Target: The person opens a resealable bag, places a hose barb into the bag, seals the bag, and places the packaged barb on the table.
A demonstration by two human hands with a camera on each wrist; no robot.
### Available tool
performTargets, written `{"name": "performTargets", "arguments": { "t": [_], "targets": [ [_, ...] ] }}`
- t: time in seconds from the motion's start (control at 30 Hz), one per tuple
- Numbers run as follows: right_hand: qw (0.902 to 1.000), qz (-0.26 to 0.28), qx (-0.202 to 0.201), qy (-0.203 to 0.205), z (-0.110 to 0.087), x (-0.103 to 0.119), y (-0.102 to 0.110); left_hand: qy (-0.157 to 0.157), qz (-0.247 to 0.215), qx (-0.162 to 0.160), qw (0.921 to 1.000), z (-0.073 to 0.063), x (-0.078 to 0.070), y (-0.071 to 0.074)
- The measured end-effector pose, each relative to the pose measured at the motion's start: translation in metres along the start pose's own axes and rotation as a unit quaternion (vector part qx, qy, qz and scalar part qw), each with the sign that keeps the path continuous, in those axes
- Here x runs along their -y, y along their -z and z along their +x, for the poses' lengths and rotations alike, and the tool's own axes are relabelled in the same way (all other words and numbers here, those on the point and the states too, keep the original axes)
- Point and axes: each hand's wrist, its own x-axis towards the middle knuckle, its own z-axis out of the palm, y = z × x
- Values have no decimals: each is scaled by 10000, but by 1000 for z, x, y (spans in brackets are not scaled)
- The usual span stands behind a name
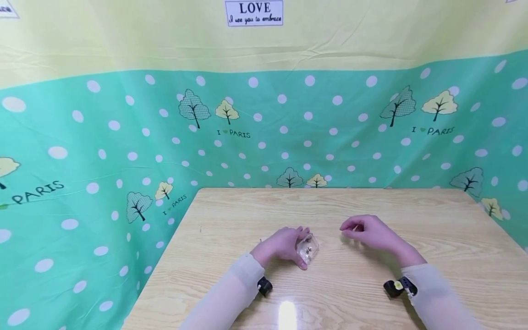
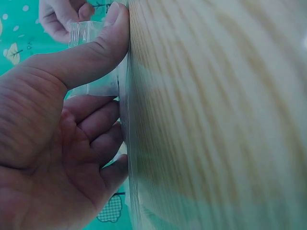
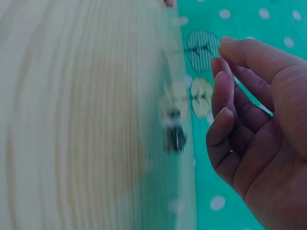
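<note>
Loosely curled, the right hand (image 1: 372, 232) hangs above the wood-grained table (image 1: 247, 208), the left hand (image 1: 283, 244) gripping a clear, angular container (image 1: 310, 250).

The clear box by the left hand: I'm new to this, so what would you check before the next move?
1. Left hand steadying the box: ok, thumb and fingers around it.
2. Box on the table: ok, it rests there.
3. Bits inside: ok, small dark ones show.
4. Right hand free: ok, loosely curled, no object visible in it.
5. Lid off: cannot tell, the box is too small and partly hidden.
</note>
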Motion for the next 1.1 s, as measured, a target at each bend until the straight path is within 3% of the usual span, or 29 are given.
{"name": "performTargets", "arguments": {
  "t": [0.27, 0.67, 1.1],
  "targets": [
    [9986, 104, -131, -494, -15, -23, 23, -34, 56, -2, 10000, 0, 1, -2],
    [9987, -52, 56, -505, -24, -45, 36, 4, 28, -24, 10000, -1, 2, -1],
    [9978, 44, 436, -506, -25, -49, 33, -8, 56, -10, 10000, -1, -1, -1]
  ]
}}
